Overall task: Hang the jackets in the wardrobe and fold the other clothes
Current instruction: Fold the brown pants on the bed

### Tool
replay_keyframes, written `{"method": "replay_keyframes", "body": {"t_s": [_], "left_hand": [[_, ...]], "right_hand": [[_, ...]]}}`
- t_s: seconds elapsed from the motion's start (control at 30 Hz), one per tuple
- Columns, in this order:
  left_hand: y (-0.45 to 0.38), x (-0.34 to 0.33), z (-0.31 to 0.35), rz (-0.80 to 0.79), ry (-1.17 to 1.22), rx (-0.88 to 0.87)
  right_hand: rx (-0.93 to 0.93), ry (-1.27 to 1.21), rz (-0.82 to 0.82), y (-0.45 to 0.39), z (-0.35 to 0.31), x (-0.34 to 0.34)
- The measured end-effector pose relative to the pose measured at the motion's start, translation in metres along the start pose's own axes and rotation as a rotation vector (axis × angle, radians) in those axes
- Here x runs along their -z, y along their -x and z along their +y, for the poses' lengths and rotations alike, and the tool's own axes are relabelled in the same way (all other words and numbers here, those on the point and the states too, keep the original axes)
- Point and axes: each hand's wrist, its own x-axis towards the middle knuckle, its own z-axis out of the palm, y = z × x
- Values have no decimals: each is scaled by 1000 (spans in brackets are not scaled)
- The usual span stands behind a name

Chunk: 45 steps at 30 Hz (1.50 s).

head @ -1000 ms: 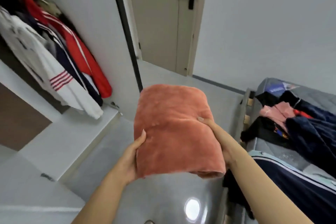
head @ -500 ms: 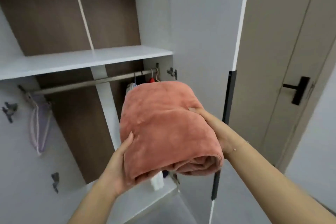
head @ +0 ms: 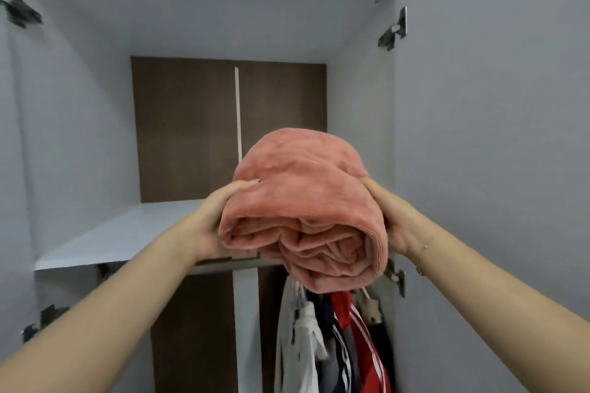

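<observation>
Since half a second ago our view has tilted up: the room door and the pink hangers at the left have left the frame, and the folded bundle now sits level with the upper shelf instead of below it.

We note the wardrobe (head: 479, 137), largest in view: grey walls, brown back panel with a pale vertical strip, both doors swung open, dark hinges on the side walls. Upper shelf (head: 105, 239) spans the compartment; we see its front edge running left to right, with the hanging rail just under that edge.

Folded salmon fleece (head: 306, 201) is held up in front of the shelf's right half, its rolled end facing us and overlapping the front edge. Whether its underside touches the shelf we cannot tell.

Jackets (head: 338, 341) hang below the shelf at the right end of the rail: white, navy with stripes, red with white stripes, close together.

Our left hand (head: 214, 220) grips the bundle's left side, thumb curled over the top, the other fingers hidden beneath. Our right hand (head: 396, 217) presses against the right side, thumb on top, remaining fingers hidden behind the cloth.
</observation>
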Motion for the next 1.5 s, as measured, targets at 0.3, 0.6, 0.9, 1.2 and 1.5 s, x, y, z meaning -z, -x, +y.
{"method": "replay_keyframes", "body": {"t_s": [0.3, 0.6, 0.9, 1.2, 1.5], "left_hand": [[-241, 73, 63, 86, -222, 118], [-322, 54, 89, 294, -823, -215], [-288, -34, 24, -261, -1719, -187], [-289, 17, -1, -50, -1648, -278], [-296, 20, 34, 101, -1512, 61]], "right_hand": [[65, 12, 367, -127, 16, 40], [154, 472, 732, -131, 4, 87], [384, 1192, 355, -197, -77, 90], [-18, 1541, 162, -231, -27, 126], [-224, 1730, 109, -252, -72, 92]]}}
